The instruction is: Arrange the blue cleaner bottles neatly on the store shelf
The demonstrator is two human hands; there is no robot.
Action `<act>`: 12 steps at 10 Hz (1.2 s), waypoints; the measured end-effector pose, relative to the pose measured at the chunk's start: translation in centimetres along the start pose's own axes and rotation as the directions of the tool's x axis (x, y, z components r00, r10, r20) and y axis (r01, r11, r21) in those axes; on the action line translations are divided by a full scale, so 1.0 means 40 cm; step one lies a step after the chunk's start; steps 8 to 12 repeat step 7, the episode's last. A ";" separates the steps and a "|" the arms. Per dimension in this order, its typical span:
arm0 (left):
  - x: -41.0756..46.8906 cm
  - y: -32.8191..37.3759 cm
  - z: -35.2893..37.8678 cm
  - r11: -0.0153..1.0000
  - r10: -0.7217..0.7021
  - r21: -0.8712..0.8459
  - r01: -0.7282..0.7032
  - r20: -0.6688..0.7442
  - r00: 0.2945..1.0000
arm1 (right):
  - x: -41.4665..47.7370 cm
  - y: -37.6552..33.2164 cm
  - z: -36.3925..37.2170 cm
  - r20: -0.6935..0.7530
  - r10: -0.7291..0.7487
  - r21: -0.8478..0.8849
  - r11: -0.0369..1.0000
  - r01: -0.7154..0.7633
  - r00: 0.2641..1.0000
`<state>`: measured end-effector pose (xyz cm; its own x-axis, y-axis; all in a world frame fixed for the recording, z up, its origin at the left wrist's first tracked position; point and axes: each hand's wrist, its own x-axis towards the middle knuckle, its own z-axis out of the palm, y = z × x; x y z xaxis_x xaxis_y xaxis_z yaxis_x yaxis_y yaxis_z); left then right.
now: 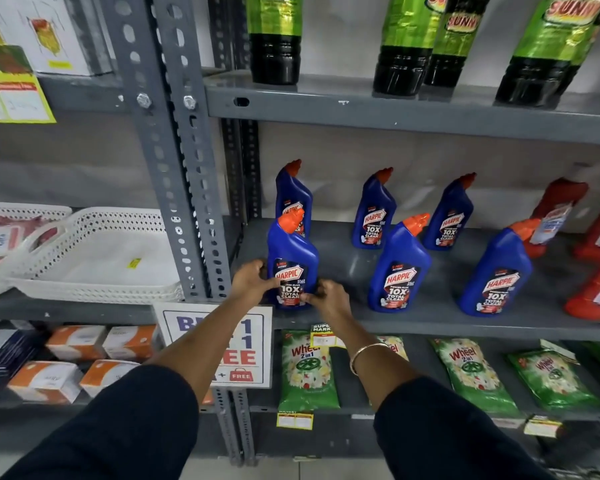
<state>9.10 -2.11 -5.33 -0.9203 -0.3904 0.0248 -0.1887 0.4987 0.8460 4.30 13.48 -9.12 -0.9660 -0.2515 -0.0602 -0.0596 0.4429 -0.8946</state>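
Several blue cleaner bottles with orange caps stand on the grey middle shelf [430, 322]. The front-left bottle [291, 251] stands upright at the shelf's front edge, and both my hands grip its lower part: my left hand [252, 280] on its left side, my right hand [326, 297] on its right. A second front bottle [400, 263] and a third [496, 268] stand further right. Behind them stand three more blue bottles [374, 209], one directly behind the held bottle [293, 188].
Red cleaner bottles [593, 271] fill the shelf's right end. Green-labelled dark bottles [274, 39] stand on the shelf above. Green detergent packets [307, 372] lie on the shelf below. A grey upright post [187, 188] and white baskets [94, 258] are to the left.
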 end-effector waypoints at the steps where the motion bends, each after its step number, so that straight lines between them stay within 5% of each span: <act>1: -0.004 0.003 0.000 1.000 -0.001 0.002 0.001 0.003 1.000 | -0.002 -0.001 0.000 -0.009 -0.003 -0.004 1.000 0.003 1.000; 12: -0.014 -0.002 0.006 1.000 -0.011 -0.021 0.010 -0.044 0.999 | -0.028 -0.032 -0.027 -0.043 -0.041 -0.072 0.997 0.038 0.998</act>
